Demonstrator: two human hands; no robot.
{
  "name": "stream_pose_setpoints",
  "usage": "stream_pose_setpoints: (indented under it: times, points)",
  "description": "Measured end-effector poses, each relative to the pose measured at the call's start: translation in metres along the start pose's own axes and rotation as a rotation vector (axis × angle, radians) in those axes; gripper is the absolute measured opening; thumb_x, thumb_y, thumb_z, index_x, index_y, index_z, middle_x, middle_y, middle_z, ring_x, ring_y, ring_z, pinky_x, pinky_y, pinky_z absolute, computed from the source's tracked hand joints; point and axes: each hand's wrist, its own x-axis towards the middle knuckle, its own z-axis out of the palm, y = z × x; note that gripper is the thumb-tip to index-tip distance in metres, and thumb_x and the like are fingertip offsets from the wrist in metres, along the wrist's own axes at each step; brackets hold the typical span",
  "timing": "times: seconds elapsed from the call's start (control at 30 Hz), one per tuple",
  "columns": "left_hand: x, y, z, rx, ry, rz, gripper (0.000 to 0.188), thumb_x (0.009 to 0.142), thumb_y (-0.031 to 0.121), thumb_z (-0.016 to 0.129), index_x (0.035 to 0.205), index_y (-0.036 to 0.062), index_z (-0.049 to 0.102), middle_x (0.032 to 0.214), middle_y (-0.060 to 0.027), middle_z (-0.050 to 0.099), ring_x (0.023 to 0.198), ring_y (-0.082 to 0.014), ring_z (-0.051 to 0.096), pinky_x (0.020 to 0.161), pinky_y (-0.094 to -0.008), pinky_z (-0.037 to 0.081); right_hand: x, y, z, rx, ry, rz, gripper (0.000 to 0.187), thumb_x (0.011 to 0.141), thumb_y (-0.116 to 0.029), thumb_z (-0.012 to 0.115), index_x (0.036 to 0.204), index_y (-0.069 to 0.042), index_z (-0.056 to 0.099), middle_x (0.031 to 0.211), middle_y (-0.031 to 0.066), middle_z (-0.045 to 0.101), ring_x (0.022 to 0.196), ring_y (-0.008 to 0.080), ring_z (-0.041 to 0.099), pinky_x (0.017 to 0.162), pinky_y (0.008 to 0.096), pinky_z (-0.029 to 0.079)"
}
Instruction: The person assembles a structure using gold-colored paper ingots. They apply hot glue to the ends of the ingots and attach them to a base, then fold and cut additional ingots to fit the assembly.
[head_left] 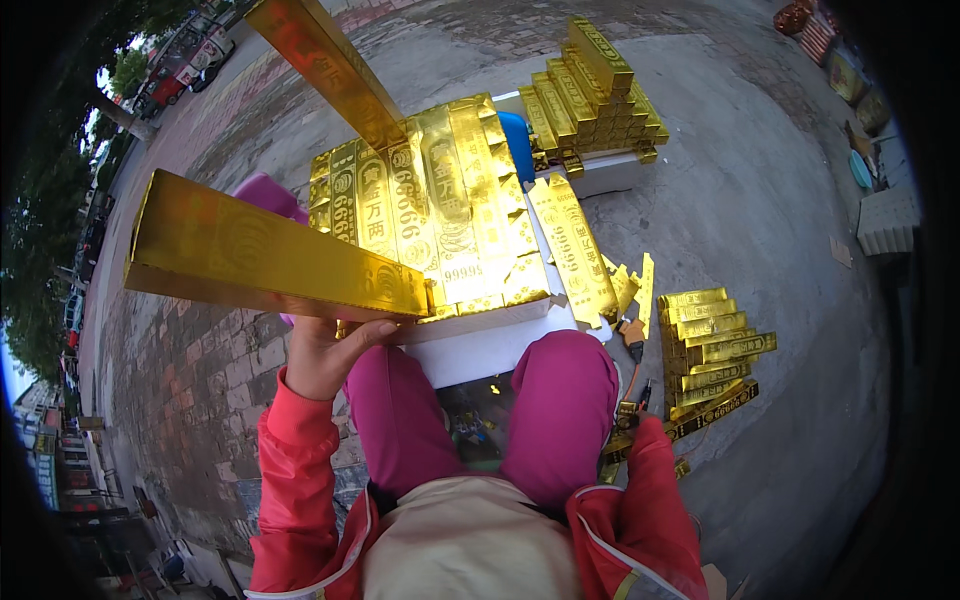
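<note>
On my knees and a white foam box (470, 352) rests a block of gold foil paper boxes (440, 190), laid side by side with embossed fronts. Two long gold boxes stand up from its left side: a near one (270, 255) and a far one (330, 75). My left hand (322, 358) grips the block's near left corner, below the near upright box; its thumb lies along the edge and the other fingers are hidden. Low on the right, my right arm's red sleeve (652, 450) reaches down beside a small black-tipped tool (645, 392). That hand's fingers do not show clearly.
Right of the block lie a loose gold box (575, 245) and gold scraps (640, 290). A stepped gold stack (710, 350) sits on the ground at right, another (600, 100) at the back. An orange connector (631, 332) with a cord lies nearby. A blue piece (517, 145) and pink plastic (270, 195) flank the block.
</note>
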Motion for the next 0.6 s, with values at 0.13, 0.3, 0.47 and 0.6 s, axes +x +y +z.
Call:
stream_pose_setpoints:
  times: [0.13, 0.3, 0.47, 0.6]
  points:
    - [-0.007, 0.0, -0.007, -0.312, 0.13, 0.074, 0.063, 0.085, 0.008, 0.075, 0.138, 0.0008, 0.041, 0.128, -0.01, 0.058, 0.118, -0.022, 0.056, 0.103, -0.0384, 0.044, -0.05, -0.015, 0.006, 0.176, -0.103, -0.096, 0.017, 0.088, -0.016, 0.068, 0.098, -0.007, 0.058, 0.088, 0.01, 0.064, 0.082, 0.029, 0.066, 0.065, 0.042, 0.054]
    - [-0.03, -0.006, -0.013, -0.791, 0.107, 0.053, 0.053, 0.094, 0.026, 0.066, 0.141, 0.0137, 0.044, 0.139, -0.0059, 0.055, 0.13, -0.0258, 0.049, 0.11, -0.0444, 0.038, -0.235, -0.076, 0.051, 0.173, -0.388, -0.735, 0.029, 0.089, -0.016, 0.071, 0.108, -0.002, 0.054, 0.09, 0.0079, 0.063, 0.077, 0.0182, 0.064, 0.064, 0.0325, 0.057]
    - [-0.05, -0.013, -0.006, -1.06, 0.093, -0.011, 0.039, 0.103, 0.035, 0.05, 0.137, 0.015, 0.052, 0.14, -0.0069, 0.054, 0.123, -0.0244, 0.053, 0.107, -0.0428, 0.041, -0.461, -0.119, 0.11, 0.061, -0.736, -1.337, 0.041, 0.094, -0.023, 0.062, 0.125, 0.0, 0.048, 0.116, 0.0136, 0.056, 0.073, 0.0137, 0.061, 0.064, 0.0258, 0.05]
    - [-0.059, -0.012, 0.002, -1.31, 0.114, -0.03, 0.04, 0.103, 0.037, 0.049, 0.135, 0.014, 0.053, 0.131, -0.0102, 0.058, 0.119, -0.0253, 0.056, 0.105, -0.0428, 0.044, -0.571, -0.117, 0.153, -0.019, -0.904, -1.514, 0.051, 0.095, -0.029, 0.062, 0.129, 0.005, 0.046, 0.111, 0.0163, 0.058, 0.07, 0.0138, 0.058, 0.068, 0.0291, 0.049]
